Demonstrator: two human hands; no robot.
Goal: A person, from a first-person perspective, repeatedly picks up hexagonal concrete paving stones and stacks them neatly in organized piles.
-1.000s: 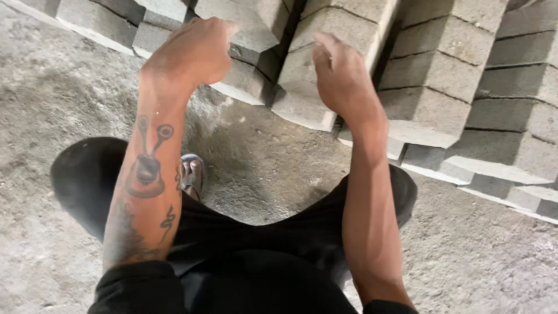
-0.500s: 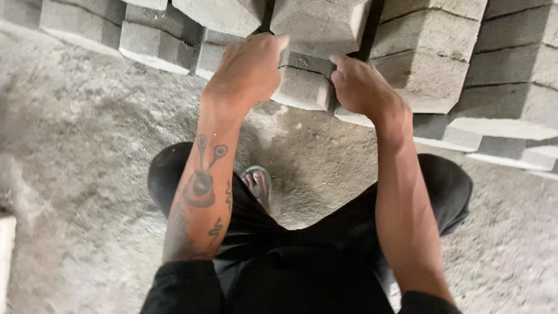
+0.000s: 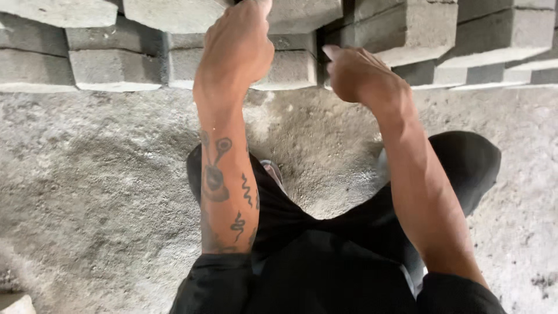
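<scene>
Hands reach forward to a stack of grey concrete blocks set in rows on a rough, sandy floor [image 3: 87,192]. The left hand [image 3: 235,49] lies with its palm and fingers pressed over the near face and top edge of one block in the upper row [image 3: 302,13], the fingertips running past the top of the frame, so whether that grip has closed round the block or only rests on it cannot be told. The right hand [image 3: 363,75] sits just beside the same block, at the dark gap between it and the neighbouring block [image 3: 407,26]; its fingers are curled and partly spread, touching the block's lower corner at most and holding nothing. By the look of it, the step in hand is getting a hold on this one block, and it remains seated in the stack. Lifting it free would likely call for both hands on opposite sides, fingers worked into the gaps, and a firm grip, since the block looks heavy and coarse. Below, dark trousers [image 3: 325,261] and a foot [image 3: 270,171] stand close to the bottom row [image 3: 116,70].
</scene>
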